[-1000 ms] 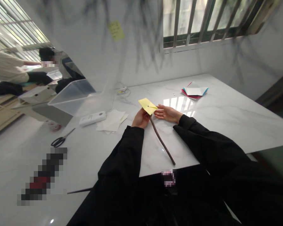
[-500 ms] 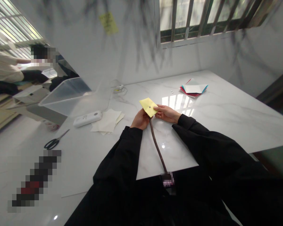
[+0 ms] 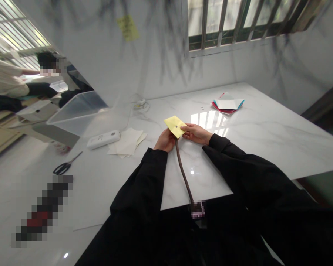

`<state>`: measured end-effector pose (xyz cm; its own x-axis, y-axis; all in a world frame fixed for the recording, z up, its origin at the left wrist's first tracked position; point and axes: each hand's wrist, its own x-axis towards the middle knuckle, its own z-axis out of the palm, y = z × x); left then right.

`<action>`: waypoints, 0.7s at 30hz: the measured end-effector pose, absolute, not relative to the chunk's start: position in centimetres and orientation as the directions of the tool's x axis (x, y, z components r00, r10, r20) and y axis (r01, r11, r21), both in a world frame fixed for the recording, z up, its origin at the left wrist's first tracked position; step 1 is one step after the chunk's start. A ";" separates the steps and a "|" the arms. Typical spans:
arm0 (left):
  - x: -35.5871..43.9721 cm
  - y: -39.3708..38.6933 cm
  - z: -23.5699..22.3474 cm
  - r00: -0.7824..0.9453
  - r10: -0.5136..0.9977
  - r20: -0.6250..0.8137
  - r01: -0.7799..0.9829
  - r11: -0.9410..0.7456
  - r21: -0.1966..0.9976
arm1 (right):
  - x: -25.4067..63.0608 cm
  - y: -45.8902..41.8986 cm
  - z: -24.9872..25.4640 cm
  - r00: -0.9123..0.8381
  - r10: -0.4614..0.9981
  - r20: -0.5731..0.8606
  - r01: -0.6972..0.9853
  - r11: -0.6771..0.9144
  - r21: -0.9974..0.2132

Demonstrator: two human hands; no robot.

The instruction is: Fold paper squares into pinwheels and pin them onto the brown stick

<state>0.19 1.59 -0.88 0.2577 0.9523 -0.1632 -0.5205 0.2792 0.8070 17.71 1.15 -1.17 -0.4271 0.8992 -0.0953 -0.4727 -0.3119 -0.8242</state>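
Both hands hold a small yellow paper envelope [image 3: 173, 122] just above the table, with a small silvery dot near its middle. My left hand [image 3: 165, 140] grips its lower left side from beneath, and its fingertips are partly hidden behind the paper. On the right edge, the thumb of my right hand [image 3: 197, 133] presses on the front, close to the dot, while the other fingers curl behind. A brown cord [image 3: 182, 170] runs from below the envelope toward my body, ending at a blurred-out patch.
Left of my hands lie pale paper sheets [image 3: 127, 143], a white oblong device [image 3: 103, 140] and black scissors [image 3: 63, 168]. A clear plastic bin [image 3: 77, 111] stands behind them. Folded coloured papers [image 3: 228, 104] rest at the back right. Two people sit at the far left.
Almost nothing differs: both hands keep the same grip on the yellow envelope. The view has shifted very slightly.
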 end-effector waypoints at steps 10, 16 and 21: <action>0.3 1.9 -1.2 0.247 0.958 -0.148 -0.510 0.258 0.821 | 17.7 0.9 -0.6 -0.413 0.900 -0.138 -0.470 -0.340 -0.815; 0.3 1.9 -1.2 0.239 0.956 -0.172 -0.495 0.273 0.825 | 17.5 0.7 -0.4 -0.398 0.905 -0.149 -0.466 -0.339 -0.817; 0.2 1.9 -1.2 0.232 0.959 -0.161 -0.494 0.259 0.830 | 17.6 0.8 -0.4 -0.409 0.900 -0.151 -0.456 -0.345 -0.820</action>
